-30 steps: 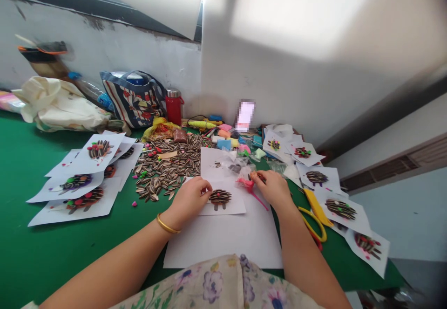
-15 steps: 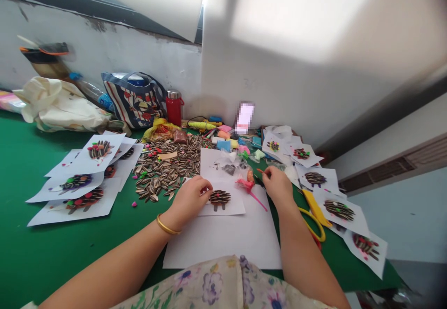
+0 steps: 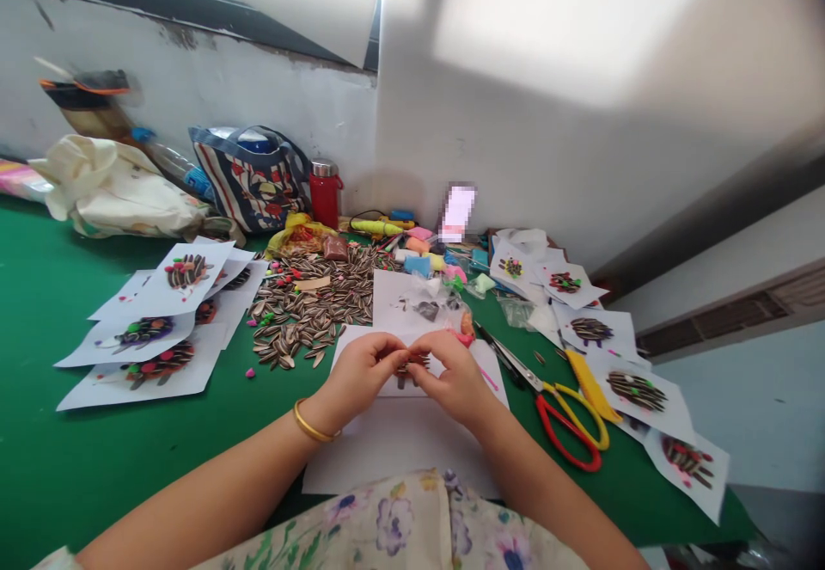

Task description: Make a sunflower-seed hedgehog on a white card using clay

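Observation:
My left hand (image 3: 364, 374) and my right hand (image 3: 456, 379) meet fingertip to fingertip in a pinch. Whatever sits between the fingers is too small or hidden to make out. Directly beneath them is a hedgehog figure of striped sunflower seeds (image 3: 416, 367), partly covered by the fingers. It lies on a small white card (image 3: 345, 346), which rests over larger white sheets (image 3: 400, 445). Pink clay (image 3: 491, 380) trails out beside my right hand, with an orange clay lump (image 3: 466, 322) just behind.
A heap of sunflower seeds (image 3: 309, 316) spreads at the left. Scissors with red and yellow handles (image 3: 540, 388) lie at right. Finished seed cards (image 3: 138, 381) stack at left, with more cards (image 3: 644, 394) at right. A red flask (image 3: 323, 195) and patterned bag (image 3: 248, 179) stand behind.
My right hand has moved left from beside the scissors, where it pinched a small orange piece, to meet my left hand over the seed hedgehog. The scissors now show fully.

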